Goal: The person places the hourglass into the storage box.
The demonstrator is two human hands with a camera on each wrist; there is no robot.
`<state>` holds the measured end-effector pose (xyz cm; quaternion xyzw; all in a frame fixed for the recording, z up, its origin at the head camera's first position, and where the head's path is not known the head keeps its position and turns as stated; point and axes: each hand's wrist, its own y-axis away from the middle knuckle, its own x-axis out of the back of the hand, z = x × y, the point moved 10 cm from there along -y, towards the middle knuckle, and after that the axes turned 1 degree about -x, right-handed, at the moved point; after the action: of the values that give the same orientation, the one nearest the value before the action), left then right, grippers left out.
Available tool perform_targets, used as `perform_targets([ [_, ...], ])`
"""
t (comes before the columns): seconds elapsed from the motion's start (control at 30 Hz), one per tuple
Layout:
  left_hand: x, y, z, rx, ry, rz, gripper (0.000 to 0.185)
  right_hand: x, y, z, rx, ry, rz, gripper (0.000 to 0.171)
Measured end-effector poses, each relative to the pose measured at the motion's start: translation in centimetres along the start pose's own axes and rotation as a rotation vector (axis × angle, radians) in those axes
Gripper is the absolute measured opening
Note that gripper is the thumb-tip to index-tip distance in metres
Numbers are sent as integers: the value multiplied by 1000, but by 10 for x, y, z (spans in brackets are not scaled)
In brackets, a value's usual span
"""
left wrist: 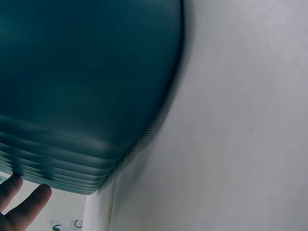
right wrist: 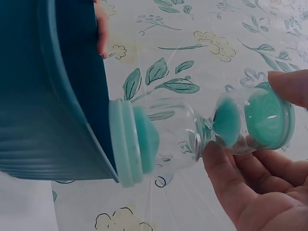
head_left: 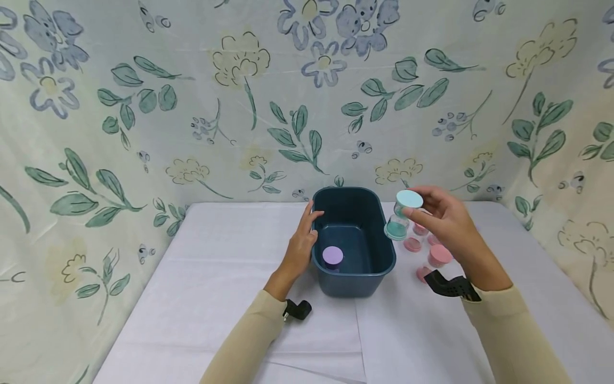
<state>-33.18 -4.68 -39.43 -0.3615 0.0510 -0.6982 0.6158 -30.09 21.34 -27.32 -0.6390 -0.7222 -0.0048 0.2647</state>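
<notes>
Pinched at its upper cap by the right hand (head_left: 443, 218), a teal-capped clear plastic sand timer (head_left: 402, 216) is held right of centre, just beside the dark teal plastic tub (head_left: 379, 266) rim. It is judged light, rigid, slippery; cap ends are the best hold. The left hand (head_left: 301, 245), fingers straight, is pressed against the tub's left wall.

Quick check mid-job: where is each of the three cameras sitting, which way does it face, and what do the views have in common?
Head: worn on the head, facing forward and down at the white table; shows both sleeved forearms, left hand on the dark teal plastic bin, right hand holding the teal-capped clear sand timer.
Left wrist: close against the bin's wall; only fingertips show.
Right wrist: faces the timer pinched by fingers at the bin's rim.
Shared: all three show the bin; head and right wrist share the timer.
</notes>
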Motion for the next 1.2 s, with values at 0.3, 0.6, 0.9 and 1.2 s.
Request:
perform_targets([
  [0.3, 0, 0, 0, -7, 2, -4, 53, -22, -6, 3, -29, -21, -89, 45],
  [0.6, 1, 0, -2, -1, 7, -7, 50, -38, -17, 3, -64, 19, -134, 50],
  [0.9, -2, 0, -2, -8, -3, -10, 49, -57, -33, 7, -52, 135, -248, 52],
  [1.2, 2, 0, 0, -20, -4, -2, 50, -66, -46, 5, 1, 161, -346, 48],
])
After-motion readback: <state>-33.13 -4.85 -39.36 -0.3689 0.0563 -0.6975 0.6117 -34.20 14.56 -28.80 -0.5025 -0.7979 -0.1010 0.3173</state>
